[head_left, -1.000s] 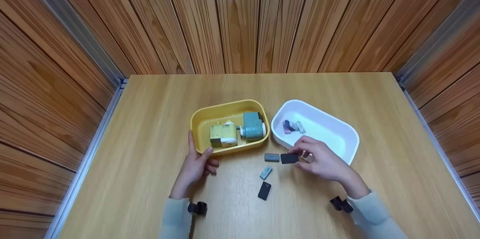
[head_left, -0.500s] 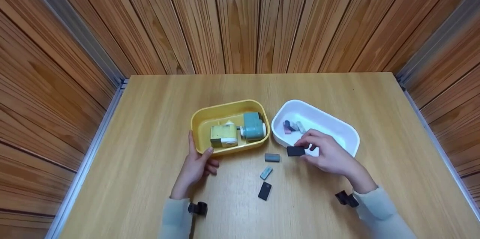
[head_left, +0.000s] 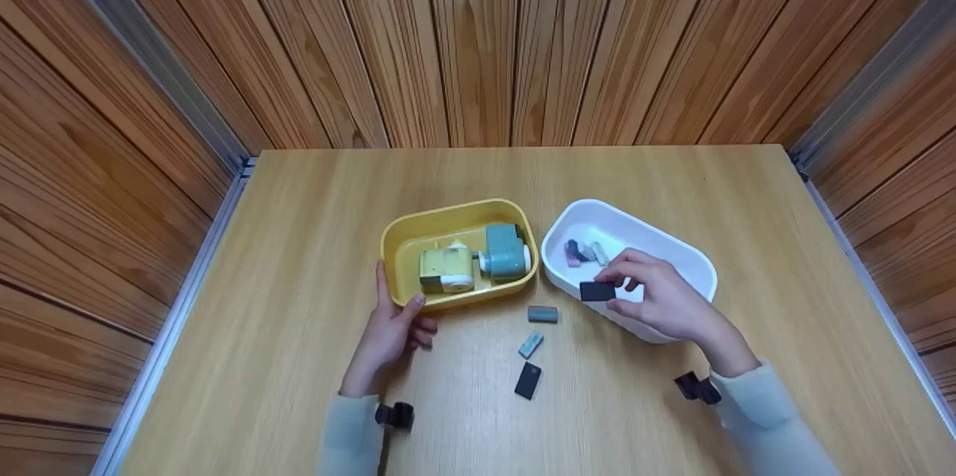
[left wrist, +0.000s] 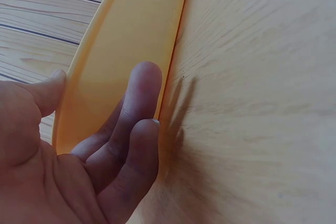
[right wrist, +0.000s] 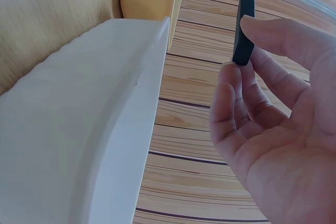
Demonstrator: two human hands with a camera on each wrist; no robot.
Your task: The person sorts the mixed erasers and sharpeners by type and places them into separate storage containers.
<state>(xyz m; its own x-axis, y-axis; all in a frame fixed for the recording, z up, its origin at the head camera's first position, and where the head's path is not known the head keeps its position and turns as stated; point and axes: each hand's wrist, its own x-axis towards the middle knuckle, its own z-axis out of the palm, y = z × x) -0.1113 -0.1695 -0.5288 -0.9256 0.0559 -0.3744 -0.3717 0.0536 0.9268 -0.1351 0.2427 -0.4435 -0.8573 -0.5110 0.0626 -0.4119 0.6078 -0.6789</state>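
My right hand (head_left: 657, 297) pinches a flat black rectangular block (head_left: 597, 291), eraser-like in shape, between thumb and fingers. The block (right wrist: 243, 30) is held above the near rim of the white bin (head_left: 691, 259). At the near left corner of the yellow bin (head_left: 426, 222), my left hand (head_left: 388, 334) grips the bin, thumb at the rim and fingers along the outer wall. Inside the yellow bin lie a yellow-and-white device (head_left: 446, 267) and a teal one (head_left: 504, 252), both like small crank pencil sharpeners. Small pink, dark and pale pieces (head_left: 586, 252) lie in the white bin.
On the table (head_left: 299, 237) in front of the bins lie a grey-blue block (head_left: 542, 314), a small pale blue block (head_left: 531, 344) and another black block (head_left: 527, 380). Wood-panelled walls (head_left: 478, 42) enclose the back and sides.
My right hand has lifted the black block from beside the grey-blue block and carried it up and right, over the white bin's near rim. The left hand has stayed in place.
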